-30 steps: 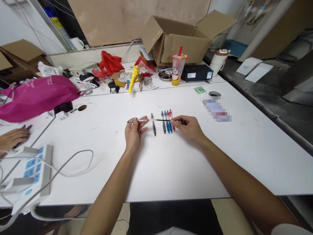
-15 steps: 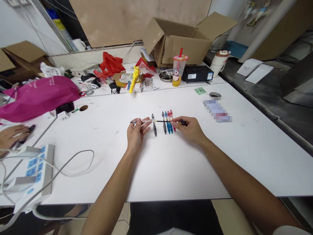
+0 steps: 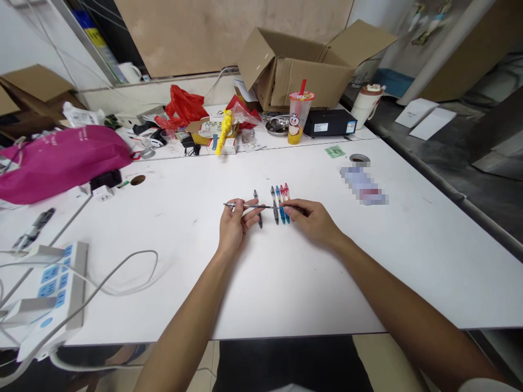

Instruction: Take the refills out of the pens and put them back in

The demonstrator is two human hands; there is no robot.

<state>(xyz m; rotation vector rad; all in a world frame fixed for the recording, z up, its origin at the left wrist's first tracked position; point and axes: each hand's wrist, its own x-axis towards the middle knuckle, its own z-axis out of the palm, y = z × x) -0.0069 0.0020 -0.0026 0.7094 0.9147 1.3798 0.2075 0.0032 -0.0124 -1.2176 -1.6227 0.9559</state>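
Note:
My left hand (image 3: 232, 228) pinches the clear upper barrel of a pen (image 3: 250, 206) between thumb and fingers, its other fingers loosely curled beneath. The pen lies level, its clicker end pointing left. My right hand (image 3: 312, 218) is closed on the pen's dark front section, mostly hidden by the fingers. A thin refill (image 3: 273, 207) bridges the two parts. Beyond and beneath the hands, several pens lie on the white table (image 3: 286, 288): a grey-black pen (image 3: 256, 195), another grey pen (image 3: 275, 209), blue pens (image 3: 281, 213) and a red pen (image 3: 286, 190), partly covered by my right hand.
A white power strip (image 3: 77, 294) with cables lies at left, near a magenta bag (image 3: 69, 158). At the back stand a drink cup (image 3: 297, 122), a black box (image 3: 330, 123) and an open carton (image 3: 310, 81). A blurred-out item (image 3: 363, 185) lies at right.
My hands have come closer together, and the refill has slid further into the barrel, leaving a shorter length showing. Another person's hand at the far left has left the view.

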